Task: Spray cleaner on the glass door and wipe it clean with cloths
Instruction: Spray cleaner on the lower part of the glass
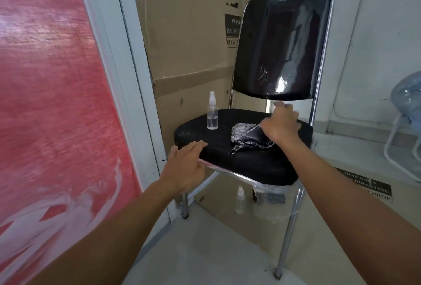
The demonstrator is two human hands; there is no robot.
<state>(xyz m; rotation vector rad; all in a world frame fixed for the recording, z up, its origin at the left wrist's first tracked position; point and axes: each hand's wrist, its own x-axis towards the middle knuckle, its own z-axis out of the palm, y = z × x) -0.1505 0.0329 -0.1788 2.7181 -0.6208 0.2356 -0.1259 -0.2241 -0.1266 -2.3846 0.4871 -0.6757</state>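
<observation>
A small clear spray bottle (212, 111) stands upright at the back left of a black chair seat (227, 161). A dark grey cloth (247, 136) lies crumpled on the seat to its right. My right hand (280, 125) pinches the cloth's upper edge and lifts that part off the seat. My left hand (184, 168) rests with straight fingers on the seat's front left corner, holding nothing. The glass door (57, 102), backed by a red banner, fills the left side in its white frame (127, 79).
The chair has a glossy black backrest (282, 43) and chrome legs. Cardboard sheets (182, 34) lean behind it. A second spray bottle (240, 200) and a plastic-wrapped item stand on the floor under the seat. A water jug (407, 98) lies at the right.
</observation>
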